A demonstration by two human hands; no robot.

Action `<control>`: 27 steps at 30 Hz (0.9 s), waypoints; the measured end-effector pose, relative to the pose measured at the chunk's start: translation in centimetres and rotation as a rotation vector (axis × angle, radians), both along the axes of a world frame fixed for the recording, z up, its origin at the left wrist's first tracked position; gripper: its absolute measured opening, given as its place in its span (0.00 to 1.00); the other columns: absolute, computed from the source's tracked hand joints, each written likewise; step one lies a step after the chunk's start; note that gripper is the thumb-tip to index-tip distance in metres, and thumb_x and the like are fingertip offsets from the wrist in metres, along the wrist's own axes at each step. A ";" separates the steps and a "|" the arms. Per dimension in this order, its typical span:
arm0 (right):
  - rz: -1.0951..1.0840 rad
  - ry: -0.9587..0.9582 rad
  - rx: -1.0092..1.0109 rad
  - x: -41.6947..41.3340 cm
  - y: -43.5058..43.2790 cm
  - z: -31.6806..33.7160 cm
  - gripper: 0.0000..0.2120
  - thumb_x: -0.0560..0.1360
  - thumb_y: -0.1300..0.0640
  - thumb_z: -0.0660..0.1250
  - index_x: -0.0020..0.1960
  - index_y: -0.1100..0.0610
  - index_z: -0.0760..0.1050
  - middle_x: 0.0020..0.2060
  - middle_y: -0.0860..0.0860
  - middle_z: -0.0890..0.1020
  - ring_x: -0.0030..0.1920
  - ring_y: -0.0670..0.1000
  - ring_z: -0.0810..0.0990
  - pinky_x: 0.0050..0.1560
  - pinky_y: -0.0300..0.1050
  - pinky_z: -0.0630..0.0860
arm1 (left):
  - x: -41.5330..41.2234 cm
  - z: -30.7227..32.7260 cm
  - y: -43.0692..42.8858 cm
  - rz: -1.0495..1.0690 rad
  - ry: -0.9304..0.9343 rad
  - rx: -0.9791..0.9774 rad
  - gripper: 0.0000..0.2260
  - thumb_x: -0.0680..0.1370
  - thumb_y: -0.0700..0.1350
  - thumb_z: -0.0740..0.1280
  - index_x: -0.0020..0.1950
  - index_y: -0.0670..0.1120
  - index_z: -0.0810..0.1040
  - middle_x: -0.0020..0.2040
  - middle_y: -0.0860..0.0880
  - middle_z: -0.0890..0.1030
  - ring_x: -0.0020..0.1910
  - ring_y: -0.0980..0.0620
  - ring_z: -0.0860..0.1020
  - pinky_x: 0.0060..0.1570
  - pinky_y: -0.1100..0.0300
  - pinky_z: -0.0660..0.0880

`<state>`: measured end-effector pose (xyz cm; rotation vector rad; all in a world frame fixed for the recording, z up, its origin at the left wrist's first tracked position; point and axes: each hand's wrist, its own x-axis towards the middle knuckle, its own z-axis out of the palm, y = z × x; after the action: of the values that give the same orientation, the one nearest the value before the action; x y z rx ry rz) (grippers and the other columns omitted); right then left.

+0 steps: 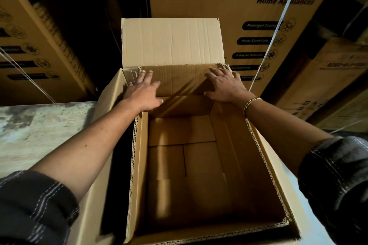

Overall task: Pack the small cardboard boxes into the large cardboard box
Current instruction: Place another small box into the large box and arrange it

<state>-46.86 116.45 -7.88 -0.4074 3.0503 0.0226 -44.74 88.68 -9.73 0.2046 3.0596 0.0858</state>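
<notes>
Left hand [143, 93] and right hand [226, 85] press flat, fingers spread, on a ribbed brown panel [179, 79], perhaps a small box, inside the corrugated large cardboard box [139, 165]; smooth rectangular small boxes [181, 130] line its floor.

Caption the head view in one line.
Left hand and right hand press flat at the far end of the open large cardboard box; small cardboard boxes line its floor.

Small boxes [182, 146] inside large box [264, 151].
</notes>
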 end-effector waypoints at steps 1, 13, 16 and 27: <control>-0.002 0.001 0.001 0.1 0.0 0.2 0.37 0.76 0.40 0.65 0.80 0.49 0.57 0.82 0.50 0.53 0.80 0.58 0.51 0.74 0.68 0.52 | 0.1 0.1 0.0 -0.001 -0.005 0.002 0.33 0.76 0.58 0.68 0.79 0.52 0.61 0.82 0.47 0.45 0.81 0.45 0.43 0.73 0.36 0.57; 0.000 0.026 -0.043 4.2 1.2 0.5 0.40 0.78 0.37 0.61 0.82 0.52 0.50 0.82 0.51 0.51 0.81 0.54 0.47 0.78 0.61 0.45 | 3.9 2.1 0.2 -0.014 0.125 -0.064 0.35 0.79 0.65 0.57 0.82 0.53 0.52 0.82 0.46 0.43 0.81 0.46 0.42 0.77 0.40 0.44; 0.009 0.034 -0.067 5.9 1.5 0.9 0.41 0.79 0.36 0.59 0.83 0.53 0.47 0.82 0.51 0.50 0.81 0.53 0.45 0.78 0.59 0.44 | 6.0 2.8 0.7 0.005 0.151 -0.037 0.35 0.80 0.66 0.53 0.82 0.53 0.49 0.82 0.47 0.42 0.81 0.46 0.41 0.77 0.40 0.44; 0.071 0.110 -0.084 14.0 2.7 3.4 0.41 0.80 0.35 0.56 0.83 0.54 0.44 0.82 0.52 0.48 0.81 0.53 0.43 0.78 0.57 0.43 | 16.1 5.6 2.1 0.033 0.284 -0.036 0.35 0.81 0.67 0.48 0.82 0.51 0.47 0.82 0.47 0.43 0.81 0.47 0.42 0.78 0.42 0.45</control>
<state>-32.88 119.17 -4.45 -0.5368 3.1516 -0.0833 -28.63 90.74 -4.08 0.1773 3.3446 0.0025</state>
